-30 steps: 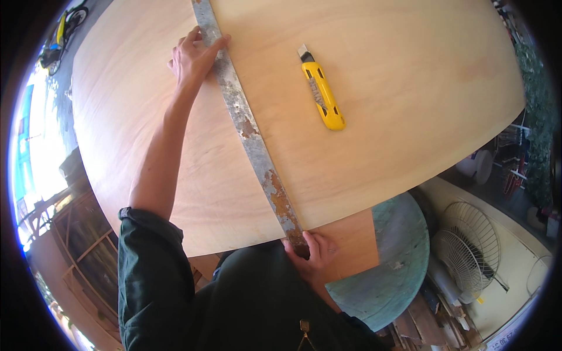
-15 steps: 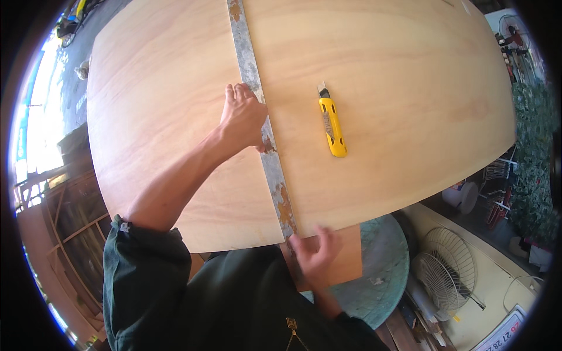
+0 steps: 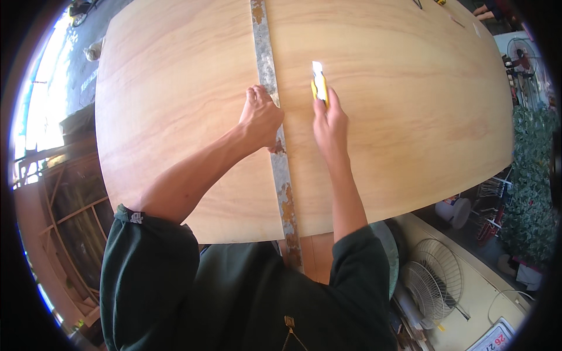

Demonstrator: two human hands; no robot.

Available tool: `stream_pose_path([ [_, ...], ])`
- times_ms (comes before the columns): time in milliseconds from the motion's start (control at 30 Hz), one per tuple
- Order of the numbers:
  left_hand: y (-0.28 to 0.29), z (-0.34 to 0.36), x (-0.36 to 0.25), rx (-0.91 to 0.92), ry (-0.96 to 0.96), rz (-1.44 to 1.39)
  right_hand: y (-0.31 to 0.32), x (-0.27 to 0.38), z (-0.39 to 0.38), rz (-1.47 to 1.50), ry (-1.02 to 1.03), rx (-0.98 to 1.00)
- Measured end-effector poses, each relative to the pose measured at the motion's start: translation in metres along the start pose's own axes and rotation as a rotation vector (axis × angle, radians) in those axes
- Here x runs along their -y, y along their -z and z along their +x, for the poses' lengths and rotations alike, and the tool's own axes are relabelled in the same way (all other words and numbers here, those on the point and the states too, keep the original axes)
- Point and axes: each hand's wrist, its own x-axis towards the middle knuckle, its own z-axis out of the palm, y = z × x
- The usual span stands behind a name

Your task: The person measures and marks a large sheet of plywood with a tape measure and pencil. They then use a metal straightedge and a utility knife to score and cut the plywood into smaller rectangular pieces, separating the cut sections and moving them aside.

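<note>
A large plywood sheet (image 3: 404, 134) lies flat before me. Across it, from the far edge to past the near edge, runs a long metal straightedge (image 3: 267, 67) with rust-brown patches. My left hand (image 3: 262, 120) is closed over the strip near its middle, fingers on the far side and thumb nearer me, pressing it to the wood. Right of the strip, my right hand (image 3: 331, 120) grips a yellow utility knife (image 3: 319, 88). The knife's blade is out, bright with glare, and points away from me. My fingers cover most of its handle.
A wire-caged fan (image 3: 433, 275) stands at the lower right by a cream-coloured surface. Part of a round greenish top (image 3: 384, 245) shows below the sheet's near edge. Leafy plants (image 3: 535, 181) line the far right. Someone's limb (image 3: 485, 11) appears at the top right.
My right hand has moved from the near edge up onto the sheet and picked up the utility knife, which was lying there. My left hand still holds the straightedge.
</note>
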Motion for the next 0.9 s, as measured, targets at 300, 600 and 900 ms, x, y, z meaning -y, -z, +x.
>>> stream_pose_path([
  [300,-0.002,-0.006,0.005,-0.061,0.014,0.005,-0.078,-0.003,0.069,-0.179,0.354,-0.12],
  [600,-0.002,-0.005,0.005,-0.053,0.013,-0.01,-0.081,0.004,0.067,-0.273,0.377,-0.113],
  [900,0.003,-0.005,0.006,0.023,0.007,-0.056,-0.086,0.015,0.067,-0.34,0.34,-0.101],
])
